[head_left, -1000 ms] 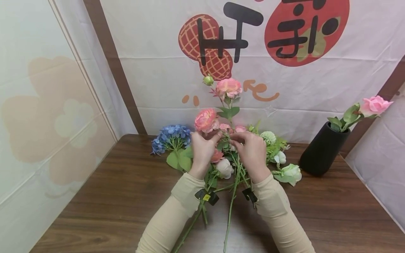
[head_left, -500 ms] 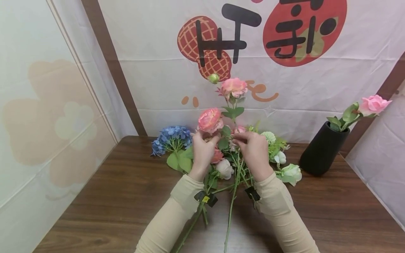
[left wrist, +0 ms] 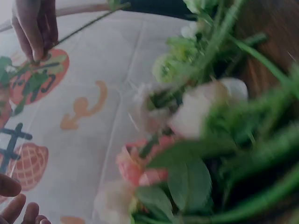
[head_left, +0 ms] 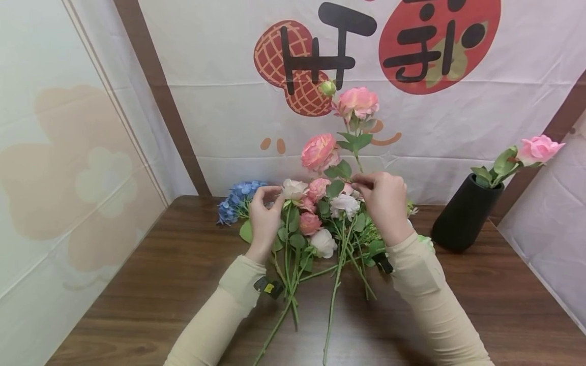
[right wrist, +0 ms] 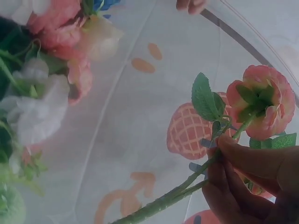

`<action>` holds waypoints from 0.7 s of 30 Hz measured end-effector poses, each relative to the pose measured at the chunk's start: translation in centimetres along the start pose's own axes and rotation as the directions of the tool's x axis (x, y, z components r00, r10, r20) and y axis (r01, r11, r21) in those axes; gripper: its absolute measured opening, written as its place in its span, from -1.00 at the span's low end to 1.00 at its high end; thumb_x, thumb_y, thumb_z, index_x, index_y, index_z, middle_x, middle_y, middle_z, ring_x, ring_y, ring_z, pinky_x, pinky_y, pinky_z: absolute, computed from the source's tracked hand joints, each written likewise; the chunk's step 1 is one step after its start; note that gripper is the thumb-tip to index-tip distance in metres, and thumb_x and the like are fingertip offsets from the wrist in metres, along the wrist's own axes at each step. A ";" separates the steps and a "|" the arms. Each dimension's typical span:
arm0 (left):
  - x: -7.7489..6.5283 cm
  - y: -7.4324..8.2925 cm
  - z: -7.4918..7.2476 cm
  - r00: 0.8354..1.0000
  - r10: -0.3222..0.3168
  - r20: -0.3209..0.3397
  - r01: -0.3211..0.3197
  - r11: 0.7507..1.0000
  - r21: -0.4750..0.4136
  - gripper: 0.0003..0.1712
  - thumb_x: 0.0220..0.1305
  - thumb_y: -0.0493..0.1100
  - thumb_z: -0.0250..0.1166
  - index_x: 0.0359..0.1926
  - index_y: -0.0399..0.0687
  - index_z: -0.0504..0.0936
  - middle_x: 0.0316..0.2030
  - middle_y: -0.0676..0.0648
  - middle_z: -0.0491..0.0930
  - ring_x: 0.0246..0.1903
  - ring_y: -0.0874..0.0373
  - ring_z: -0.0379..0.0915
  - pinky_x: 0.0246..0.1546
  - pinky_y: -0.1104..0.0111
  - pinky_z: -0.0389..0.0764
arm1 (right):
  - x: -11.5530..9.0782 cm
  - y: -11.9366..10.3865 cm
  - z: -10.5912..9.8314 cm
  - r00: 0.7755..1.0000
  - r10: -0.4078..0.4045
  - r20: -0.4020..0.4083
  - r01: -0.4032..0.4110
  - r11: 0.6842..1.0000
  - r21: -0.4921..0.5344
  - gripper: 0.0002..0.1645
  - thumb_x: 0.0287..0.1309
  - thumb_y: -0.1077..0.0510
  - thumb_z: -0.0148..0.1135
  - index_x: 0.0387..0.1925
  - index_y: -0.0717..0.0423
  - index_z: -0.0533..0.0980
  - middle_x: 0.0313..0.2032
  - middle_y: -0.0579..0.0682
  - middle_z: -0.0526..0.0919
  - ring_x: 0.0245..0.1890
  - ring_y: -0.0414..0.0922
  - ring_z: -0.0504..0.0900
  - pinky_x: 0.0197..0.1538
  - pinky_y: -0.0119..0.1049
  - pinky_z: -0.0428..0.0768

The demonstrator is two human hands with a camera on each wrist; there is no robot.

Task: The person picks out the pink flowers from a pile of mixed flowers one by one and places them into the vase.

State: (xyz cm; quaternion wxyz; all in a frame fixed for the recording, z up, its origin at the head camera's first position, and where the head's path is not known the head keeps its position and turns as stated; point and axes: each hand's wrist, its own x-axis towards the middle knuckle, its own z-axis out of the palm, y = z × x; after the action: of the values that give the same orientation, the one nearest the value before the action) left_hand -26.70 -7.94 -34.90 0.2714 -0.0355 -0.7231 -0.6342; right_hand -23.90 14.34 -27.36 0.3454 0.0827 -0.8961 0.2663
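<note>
My right hand (head_left: 382, 203) pinches the stem of a pink peony spray (head_left: 320, 152) and holds it raised above the other flowers. The spray carries two large blooms, a green bud (head_left: 327, 88) and several leaves. Up close in the right wrist view, thumb and fingers grip the green stem (right wrist: 163, 200) just below a bloom (right wrist: 261, 100). My left hand (head_left: 263, 218) has its fingers loosely bent, with nothing between them, beside a cream rose (head_left: 294, 189). Below both hands lies a heap of pink and white flowers (head_left: 310, 223), stems toward me.
A black vase (head_left: 469, 213) holding one pink rose (head_left: 542, 150) stands at the table's back right. Blue hydrangea (head_left: 240, 201) lies at the heap's left end. Long bare stems (head_left: 331, 315) stretch over the wooden table (head_left: 183, 284) toward its near side. A printed cloth (head_left: 220, 127) hangs behind.
The peony spray has risen and moved right in my right hand. My left hand has come away from it toward the left, uncovering more of the heap.
</note>
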 end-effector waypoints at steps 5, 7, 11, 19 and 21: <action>0.2 -0.7 -1.4 1.000 -0.022 -0.011 0.022 0.999 0.033 -0.79 0.22 -0.32 0.23 -0.10 -0.19 0.56 -0.13 -0.14 0.57 -0.17 0.07 0.44 -0.26 0.33 0.43 | 0.6 0.0 -0.6 1.000 0.000 -0.005 0.000 1.000 -0.006 -0.83 0.06 0.07 0.36 -0.32 0.03 0.73 -0.39 0.05 0.76 -0.47 0.01 0.69 -0.33 -0.04 0.56; 0.3 -1.0 -1.8 0.999 -0.028 -0.015 0.029 0.998 0.048 -0.78 0.22 -0.33 0.22 -0.09 -0.20 0.56 -0.13 -0.15 0.57 -0.18 0.08 0.44 -0.26 0.35 0.43 | 0.8 0.1 -0.8 1.000 -0.005 -0.008 0.005 1.000 -0.016 -0.83 0.05 0.07 0.37 -0.32 0.04 0.73 -0.39 0.06 0.76 -0.45 0.03 0.70 -0.27 -0.01 0.56; 0.5 -1.6 -2.6 0.999 -0.030 -0.022 0.032 0.997 0.075 -0.77 0.20 -0.35 0.22 -0.09 -0.21 0.56 -0.12 -0.16 0.57 -0.18 0.08 0.43 -0.24 0.35 0.43 | 1.2 0.2 -1.3 1.000 -0.008 -0.015 0.008 0.999 -0.032 -0.82 0.06 0.08 0.36 -0.31 0.06 0.73 -0.37 0.07 0.76 -0.41 0.04 0.70 -0.21 0.02 0.54; 0.8 -2.4 -4.3 0.998 -0.045 -0.040 0.050 0.991 0.123 -0.77 0.20 -0.35 0.21 -0.09 -0.22 0.55 -0.10 -0.18 0.57 -0.12 0.04 0.46 -0.15 0.29 0.48 | 2.0 0.9 -1.9 0.999 -0.017 -0.041 0.015 0.999 -0.039 -0.86 0.08 0.13 0.35 -0.33 0.08 0.73 -0.36 0.09 0.75 -0.37 0.06 0.70 -0.19 0.03 0.54; 0.9 -2.6 -4.8 0.998 -0.041 -0.040 0.046 0.991 0.124 -0.77 0.20 -0.36 0.21 -0.09 -0.23 0.55 -0.10 -0.20 0.56 -0.10 0.03 0.45 -0.11 0.27 0.49 | 2.3 1.1 -2.1 0.999 -0.004 -0.040 0.002 0.999 -0.042 -0.86 0.09 0.12 0.34 -0.33 0.08 0.73 -0.36 0.09 0.75 -0.36 0.06 0.70 -0.18 0.03 0.54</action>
State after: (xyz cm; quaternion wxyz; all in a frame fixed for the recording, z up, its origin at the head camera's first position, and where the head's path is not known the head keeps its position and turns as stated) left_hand -26.79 -13.20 -36.67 0.2729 0.0093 -0.7568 -0.5939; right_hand -24.78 16.41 -25.00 0.3651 0.0715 -0.8943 0.2487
